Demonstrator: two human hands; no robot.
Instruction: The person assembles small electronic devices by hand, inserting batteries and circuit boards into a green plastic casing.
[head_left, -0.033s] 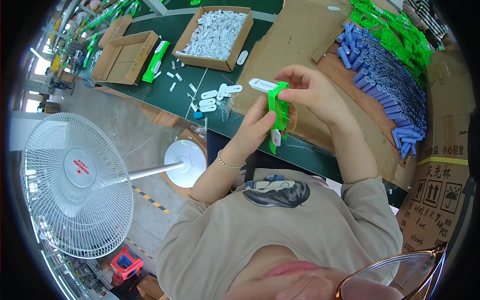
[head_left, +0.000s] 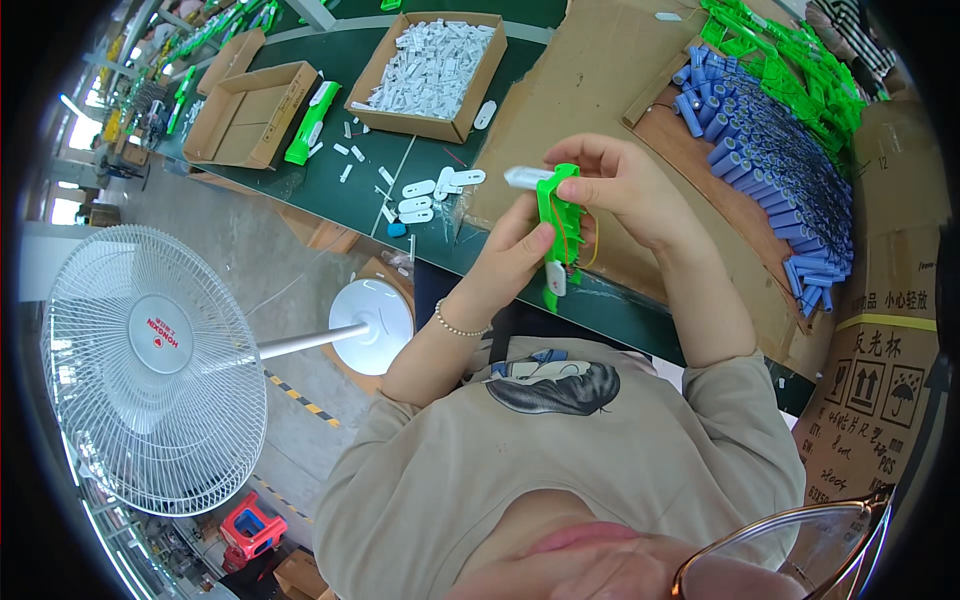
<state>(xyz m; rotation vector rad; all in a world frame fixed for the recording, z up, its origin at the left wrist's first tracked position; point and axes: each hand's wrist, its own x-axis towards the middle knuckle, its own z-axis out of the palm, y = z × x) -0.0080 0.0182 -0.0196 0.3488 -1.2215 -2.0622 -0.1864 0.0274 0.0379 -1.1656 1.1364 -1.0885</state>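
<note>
Both hands hold a green plastic housing (head_left: 562,215) in front of my chest, close to the table's front edge. My left hand (head_left: 515,243) is closed on its left side, thumb against the green wall. At its upper end my right hand (head_left: 615,185) pinches it between thumb and fingers. A white elongated piece (head_left: 524,178) sticks out leftward by the top of the housing; whether it is attached, I cannot tell. Low on the housing sits a small white oval part (head_left: 556,278). Thin red and yellow wires (head_left: 596,245) loop out of it.
Ahead stands a carton of small white parts (head_left: 430,125), with a shallow cardboard box (head_left: 215,150) to its left. White oval plates (head_left: 415,204) lie loose on the green table. Blue cylindrical cells (head_left: 770,190) and green housings (head_left: 790,70) are heaped right. A fan (head_left: 150,440) stands left.
The green housing has turned slightly in my hands, and its lower end sits a little further right. The yellow wire now bows out more. The white piece at the top has shifted slightly.
</note>
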